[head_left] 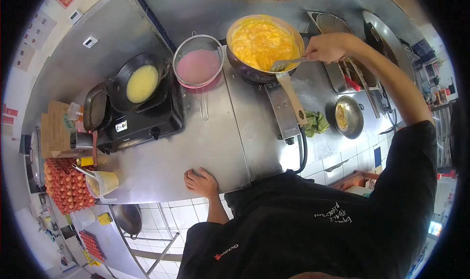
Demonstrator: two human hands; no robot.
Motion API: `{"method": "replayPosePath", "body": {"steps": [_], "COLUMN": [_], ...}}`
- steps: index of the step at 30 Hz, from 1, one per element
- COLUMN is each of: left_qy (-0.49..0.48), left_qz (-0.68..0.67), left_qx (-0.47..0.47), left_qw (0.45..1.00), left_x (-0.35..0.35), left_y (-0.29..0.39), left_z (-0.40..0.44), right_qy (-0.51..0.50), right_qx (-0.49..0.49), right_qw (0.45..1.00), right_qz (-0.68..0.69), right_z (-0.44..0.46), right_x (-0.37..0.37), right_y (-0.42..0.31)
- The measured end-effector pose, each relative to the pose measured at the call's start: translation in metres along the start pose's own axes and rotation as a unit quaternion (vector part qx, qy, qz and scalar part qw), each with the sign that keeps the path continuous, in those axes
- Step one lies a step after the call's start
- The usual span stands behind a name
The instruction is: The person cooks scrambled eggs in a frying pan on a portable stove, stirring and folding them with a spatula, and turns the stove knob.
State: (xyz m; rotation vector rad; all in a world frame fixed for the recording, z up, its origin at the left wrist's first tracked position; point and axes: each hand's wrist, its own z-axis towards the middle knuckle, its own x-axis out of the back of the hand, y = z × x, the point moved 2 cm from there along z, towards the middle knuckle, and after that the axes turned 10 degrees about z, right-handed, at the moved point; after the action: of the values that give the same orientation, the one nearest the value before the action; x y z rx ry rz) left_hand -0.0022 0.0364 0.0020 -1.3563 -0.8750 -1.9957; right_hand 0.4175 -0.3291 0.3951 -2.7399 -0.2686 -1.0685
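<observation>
Pot and spatula in use; clock directions are taken from the pot, twelve at the top of the view. The pot [240,70] stands on the hob [281,113], its yellow mix [259,40] below the rim. The right grip [327,48] is closed round the handle of the spatula [281,65], whose blade meets the mix just inside the rim, between four and five. The arm reaches in from four, a line that probably keeps it off the pot's wall. The pot's handle [292,97] points to five, towards the person, where it seems easiest to seize. At seven, the left grip [201,182] lies palm down on the worktop [210,151], fingers slightly parted, holding nothing; it probably steadies the body. Between eight and nine, the sieve [196,44] sits over a pink bowl [210,86], presumably to catch what drains.
</observation>
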Motion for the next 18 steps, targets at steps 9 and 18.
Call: {"method": "replayPosePath", "body": {"steps": [9,18], "left_qy": [-0.007,-0.012], "left_qz": [0.011,0.019], "left_qx": [-0.002,0.012], "left_qw": [1.0,1.0], "left_x": [-0.001,0.003], "left_y": [-0.002,0.001], "left_z": [0.001,0.001], "right_qy": [0.15,0.189], "right_qx": [0.169,0.056], "right_qw": [0.963,0.971], "right_qz": [-0.148,-0.133], "right_z": [0.118,0.161], "right_x": [-0.026,0.008], "right_y": [0.029,-0.019]}}
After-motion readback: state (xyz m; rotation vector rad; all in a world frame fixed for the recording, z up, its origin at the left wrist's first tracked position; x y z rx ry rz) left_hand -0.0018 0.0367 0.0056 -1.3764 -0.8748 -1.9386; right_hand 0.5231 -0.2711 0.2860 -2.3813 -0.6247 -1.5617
